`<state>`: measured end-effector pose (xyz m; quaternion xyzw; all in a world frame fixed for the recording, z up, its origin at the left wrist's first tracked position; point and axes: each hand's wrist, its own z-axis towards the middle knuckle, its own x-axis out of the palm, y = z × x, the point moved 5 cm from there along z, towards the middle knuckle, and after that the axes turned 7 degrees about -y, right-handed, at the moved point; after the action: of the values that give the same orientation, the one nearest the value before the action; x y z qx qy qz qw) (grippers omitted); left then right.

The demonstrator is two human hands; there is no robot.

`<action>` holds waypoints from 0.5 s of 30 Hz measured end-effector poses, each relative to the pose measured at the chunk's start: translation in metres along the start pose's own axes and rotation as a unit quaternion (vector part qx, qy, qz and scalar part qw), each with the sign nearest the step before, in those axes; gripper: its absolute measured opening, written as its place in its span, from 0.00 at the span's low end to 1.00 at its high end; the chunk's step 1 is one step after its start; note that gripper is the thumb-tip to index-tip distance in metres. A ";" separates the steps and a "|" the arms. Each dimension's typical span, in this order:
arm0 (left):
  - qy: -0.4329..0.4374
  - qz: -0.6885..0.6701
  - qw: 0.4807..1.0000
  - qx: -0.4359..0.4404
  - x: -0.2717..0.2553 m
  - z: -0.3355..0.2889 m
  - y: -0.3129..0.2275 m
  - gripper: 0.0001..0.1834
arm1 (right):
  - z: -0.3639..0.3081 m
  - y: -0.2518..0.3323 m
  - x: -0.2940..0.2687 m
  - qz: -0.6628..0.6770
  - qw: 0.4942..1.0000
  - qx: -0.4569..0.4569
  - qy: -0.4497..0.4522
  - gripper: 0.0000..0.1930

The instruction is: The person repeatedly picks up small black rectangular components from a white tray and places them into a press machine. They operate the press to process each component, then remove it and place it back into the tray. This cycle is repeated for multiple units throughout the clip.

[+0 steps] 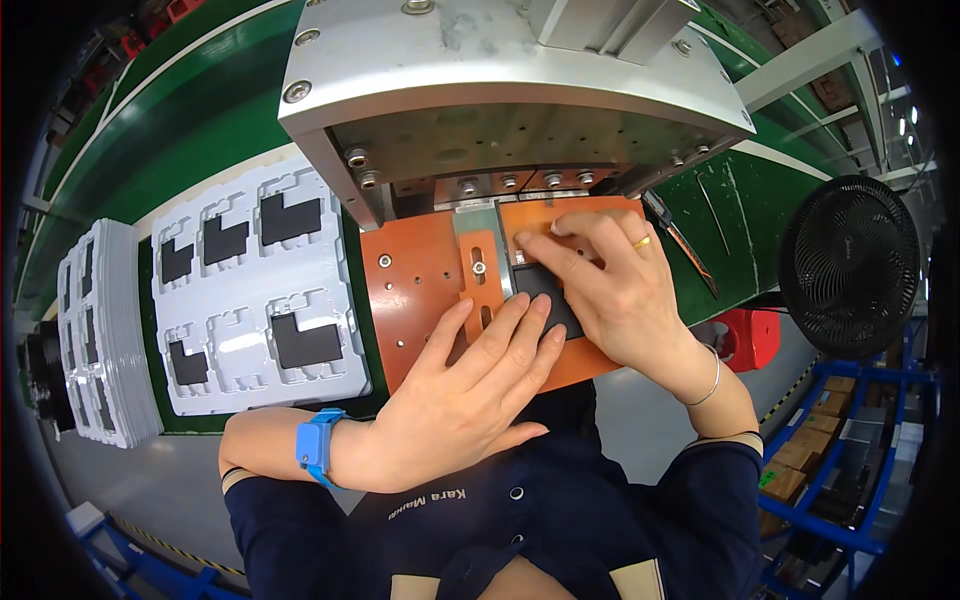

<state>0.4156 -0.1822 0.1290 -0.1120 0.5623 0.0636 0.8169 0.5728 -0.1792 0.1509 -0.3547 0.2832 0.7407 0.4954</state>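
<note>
A dark, flat rectangular part [547, 297] lies on an orange fixture plate [412, 262] under a metal press. My left hand [455, 385] is open, its fingers stretched out flat and their tips resting on the dark part's near left edge. Over the part's far right side, my right hand [610, 275] has curled fingers, with thumb and forefinger close together near a small silvery piece [518, 257]. Whatever is between those fingertips is too small to make out. Left of the part, an orange slotted clamp strip [480, 262] is fixed by a screw.
The silver press frame [440, 85] overhangs the plate's far side. A white tray [255, 365] with several black L-shaped parts stands left, beside stacked trays [125, 350]. An orange-and-black knife [683, 245] lies right, near a black fan [848, 265]. Below is a red stool [752, 338].
</note>
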 end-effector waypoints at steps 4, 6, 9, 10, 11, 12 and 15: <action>0.003 0.002 1.000 -0.004 0.000 0.000 0.002 0.45 | -0.002 -0.006 -0.001 0.088 0.994 -0.007 -0.063 0.14; 0.003 -0.001 1.000 -0.005 -0.001 0.001 0.001 0.45 | -0.007 -0.009 0.000 0.135 0.990 -0.008 -0.051 0.14; 0.001 0.001 1.000 -0.005 -0.002 0.001 0.002 0.45 | -0.008 -0.008 0.002 0.142 0.990 -0.016 -0.022 0.13; 0.001 0.002 1.000 -0.005 -0.002 0.001 0.002 0.45 | -0.008 -0.007 0.002 0.135 0.991 -0.020 -0.010 0.13; 0.001 0.001 1.000 -0.006 -0.001 0.001 0.001 0.44 | -0.006 -0.006 0.002 0.121 0.992 -0.026 -0.001 0.13; 0.002 0.000 1.000 -0.007 -0.001 0.000 0.001 0.44 | -0.004 -0.004 0.001 0.107 0.994 -0.031 0.007 0.13; 0.005 0.000 1.000 -0.010 0.001 0.000 0.001 0.44 | 0.001 0.002 -0.002 0.053 0.997 -0.036 0.033 0.14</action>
<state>0.4159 -0.1813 0.1285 -0.1204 0.5659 0.0690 0.8127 0.5712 -0.1798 0.1529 -0.3812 0.2913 0.7631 0.4330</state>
